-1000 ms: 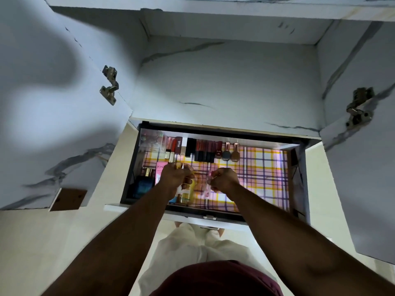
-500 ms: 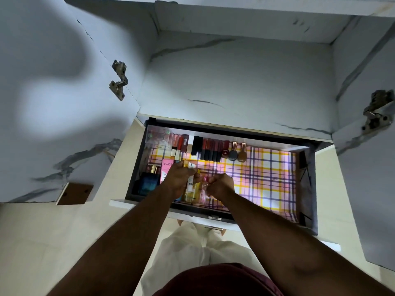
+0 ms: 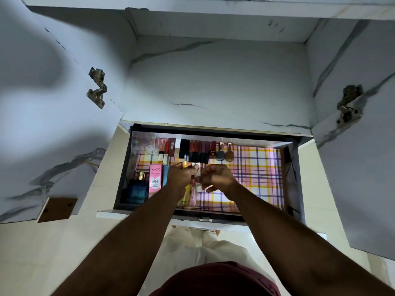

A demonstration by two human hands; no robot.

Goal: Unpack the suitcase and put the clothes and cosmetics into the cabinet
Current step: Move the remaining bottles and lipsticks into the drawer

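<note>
The cabinet drawer (image 3: 290,176) is pulled out and lined with plaid paper. My left hand (image 3: 180,177) grips a yellowish bottle with a gold cap (image 3: 185,165) over the drawer's left half. My right hand (image 3: 217,178) is right beside it and pinches a small white tube (image 3: 198,186). A clear pink bottle (image 3: 193,196) stands just below the two hands. To the left are a pink Pond's BB box (image 3: 155,180) and a blue perfume bottle (image 3: 137,190). Lipsticks (image 3: 197,152) and nail polish bottles (image 3: 224,153) line the back wall.
Two marble-patterned cabinet doors (image 3: 42,124) hang open on either side, with metal hinges (image 3: 97,87) showing. An empty shelf bay (image 3: 213,82) lies above the drawer. The right half of the plaid liner (image 3: 256,178) holds nothing. My legs are below the drawer front.
Both hands stayed over the left half of the drawer and drew closer together. A small white tube now shows between them. The view tilted slightly.
</note>
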